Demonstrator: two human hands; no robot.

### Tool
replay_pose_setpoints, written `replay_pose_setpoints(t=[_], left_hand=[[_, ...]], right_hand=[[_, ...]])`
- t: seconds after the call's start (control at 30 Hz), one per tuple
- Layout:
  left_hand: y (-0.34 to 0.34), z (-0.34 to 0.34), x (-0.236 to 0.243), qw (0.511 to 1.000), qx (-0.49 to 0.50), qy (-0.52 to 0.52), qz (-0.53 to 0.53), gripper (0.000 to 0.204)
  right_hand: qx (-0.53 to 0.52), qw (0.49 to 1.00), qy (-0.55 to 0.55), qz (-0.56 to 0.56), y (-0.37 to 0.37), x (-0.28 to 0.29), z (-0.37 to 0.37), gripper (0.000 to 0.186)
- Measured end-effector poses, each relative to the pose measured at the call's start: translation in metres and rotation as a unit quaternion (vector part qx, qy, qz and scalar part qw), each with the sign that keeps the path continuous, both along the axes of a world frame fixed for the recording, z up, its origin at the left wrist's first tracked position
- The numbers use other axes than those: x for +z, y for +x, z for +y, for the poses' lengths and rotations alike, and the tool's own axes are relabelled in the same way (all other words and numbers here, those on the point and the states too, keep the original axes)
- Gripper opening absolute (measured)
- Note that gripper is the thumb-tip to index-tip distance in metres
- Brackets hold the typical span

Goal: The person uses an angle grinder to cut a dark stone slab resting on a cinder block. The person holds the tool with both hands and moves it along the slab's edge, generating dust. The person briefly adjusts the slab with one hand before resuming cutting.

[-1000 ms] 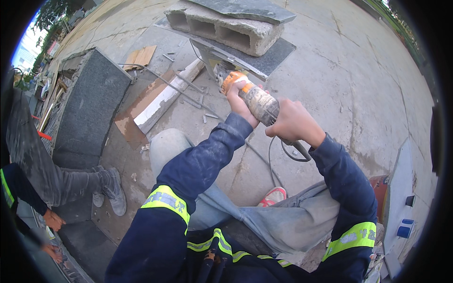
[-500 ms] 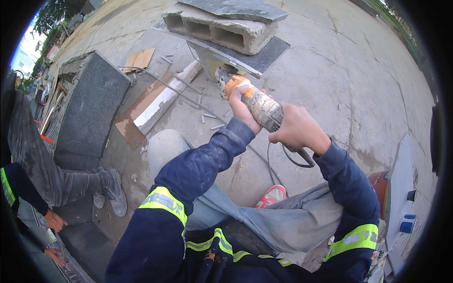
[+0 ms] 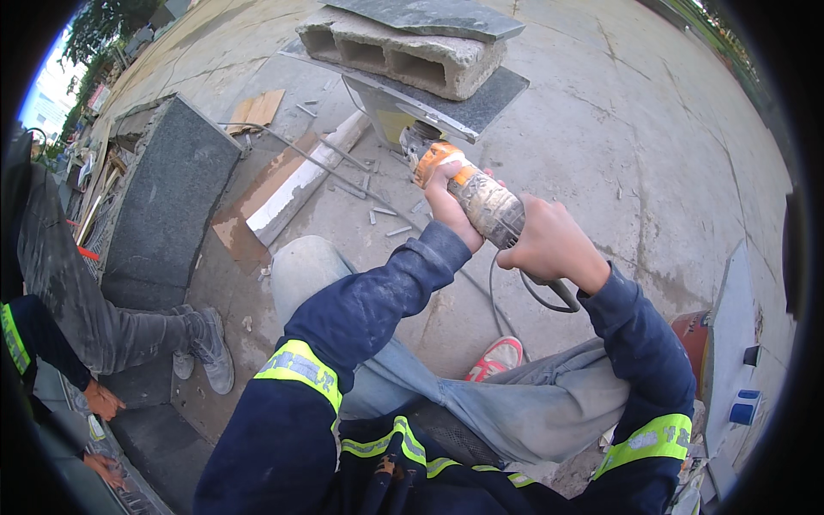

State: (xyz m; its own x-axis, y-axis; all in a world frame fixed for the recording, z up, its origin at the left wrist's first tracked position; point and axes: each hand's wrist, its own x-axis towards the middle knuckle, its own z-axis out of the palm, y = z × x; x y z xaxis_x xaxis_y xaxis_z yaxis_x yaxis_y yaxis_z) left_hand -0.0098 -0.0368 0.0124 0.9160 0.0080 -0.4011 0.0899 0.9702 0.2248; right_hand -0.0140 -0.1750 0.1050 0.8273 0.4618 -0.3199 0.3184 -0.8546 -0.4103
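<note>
Both my hands grip an angle grinder (image 3: pixel 491 202) with an orange neck and a dusty, worn body. Around its front part, just behind the orange section, wraps my left hand (image 3: pixel 451 207). My right hand (image 3: pixel 556 242) is closed on the rear end, where the power cord (image 3: pixel 549 300) leaves it. The grinder's head points up and left at the underside edge of a dark grey stone slab (image 3: pixel 493 99); its disc is mostly hidden. On that slab rests a hollow concrete block (image 3: pixel 403 58), with another grey slab (image 3: pixel 429 15) on top of the block.
At left, another person's legs (image 3: pixel 142 339) and hands (image 3: pixel 101 401) are near a large dark slab (image 3: pixel 167 202). Brown cardboard (image 3: pixel 240 232), a cable (image 3: pixel 343 183) and several small offcuts (image 3: pixel 384 211) lie on the concrete. A grey board with blue sockets (image 3: pixel 730 369) stands at right.
The grinder and both hands have shifted slightly right and down in the picture, and the grinder's head has turned a little. Both hands keep their hold.
</note>
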Motion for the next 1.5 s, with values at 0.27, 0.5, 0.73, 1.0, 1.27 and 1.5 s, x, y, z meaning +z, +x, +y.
replay_pose_setpoints(t=[0.27, 0.5, 0.73, 1.0, 1.27, 1.5], left_hand=[[-0.002, 0.001, 0.002, 1.0, -0.007, -0.027, 0.004, 0.054], [-0.001, 0.003, 0.002, 1.0, -0.003, -0.018, 0.009, 0.056], [0.004, 0.006, 0.001, 1.0, 0.007, 0.014, -0.001, 0.06], [0.01, 0.01, -0.007, 0.999, 0.013, 0.038, -0.006, 0.058], [0.018, 0.019, -0.021, 0.999, 0.017, 0.036, -0.02, 0.059], [0.025, 0.022, -0.026, 0.999, 0.017, 0.038, -0.016, 0.061]], right_hand=[[-0.007, 1.0, 0.003, -0.005, -0.004, 0.006, 0.002, 0.053], [-0.011, 1.0, -0.008, 0.006, -0.003, 0.008, 0.005, 0.053], [-0.003, 1.0, -0.005, -0.011, 0.003, 0.001, 0.008, 0.053], [0.016, 1.0, 0.014, -0.021, 0.011, -0.014, 0.007, 0.054], [0.022, 1.0, 0.007, -0.015, 0.018, -0.021, 0.014, 0.055], [0.019, 1.0, -0.006, -0.007, 0.025, -0.033, 0.019, 0.057]])
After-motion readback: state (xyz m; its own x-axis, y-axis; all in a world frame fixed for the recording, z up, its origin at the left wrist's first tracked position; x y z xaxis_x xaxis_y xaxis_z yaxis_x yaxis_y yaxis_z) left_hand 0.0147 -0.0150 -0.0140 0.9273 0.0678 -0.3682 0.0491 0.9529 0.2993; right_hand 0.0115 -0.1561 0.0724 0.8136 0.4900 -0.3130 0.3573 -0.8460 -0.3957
